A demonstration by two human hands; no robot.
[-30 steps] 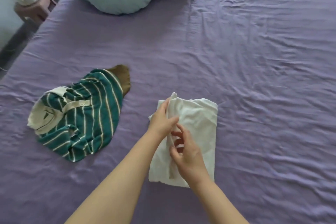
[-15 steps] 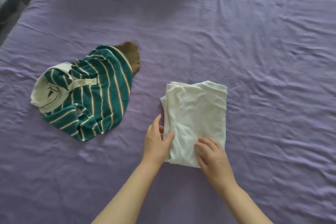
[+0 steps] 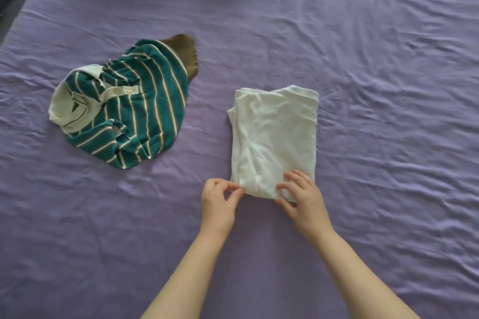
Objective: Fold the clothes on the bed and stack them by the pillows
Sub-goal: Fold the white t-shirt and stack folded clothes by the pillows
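Two hands work the near edge of my folded white shirt (image 3: 274, 134) mid-bed (image 3: 388, 59): left hand (image 3: 220, 202) pinches its corner, right hand (image 3: 303, 197) grips the hem. Lifting unevenly, I think, could spill the layers open.

Your two forearms come into view bare from the bottom edge: you wear no sleeve, cuff or glove on any part that shows. Your left hand (image 3: 217, 206) and your right hand (image 3: 305, 198) are bare too, with no ring, watch or band visible on the fingers or wrists. Your fingernails look short and plain, though they are too small to tell more.
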